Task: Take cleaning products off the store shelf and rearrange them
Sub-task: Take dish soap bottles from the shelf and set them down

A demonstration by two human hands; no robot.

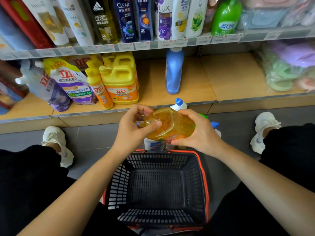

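I hold a clear orange detergent bottle (170,124) on its side above the floor, in front of the bottom shelf (192,86). My left hand (134,126) grips its handle end, thumb across the top. My right hand (196,132) wraps round its body from the right. Beneath it, a white bottle with a blue cap (179,103) and other bottles (154,144) stand on the floor, partly hidden. On the shelf are yellow jugs (121,79), a slim yellow bottle (98,87), refill pouches (71,80) and a blue bottle (173,70).
A black basket with orange trim (202,176) sits open on the grey floor between my knees, nothing inside. Shampoo bottles (126,19) line the upper shelf. Bagged pastel goods (288,68) fill the right. My white shoes (56,142) flank the spot.
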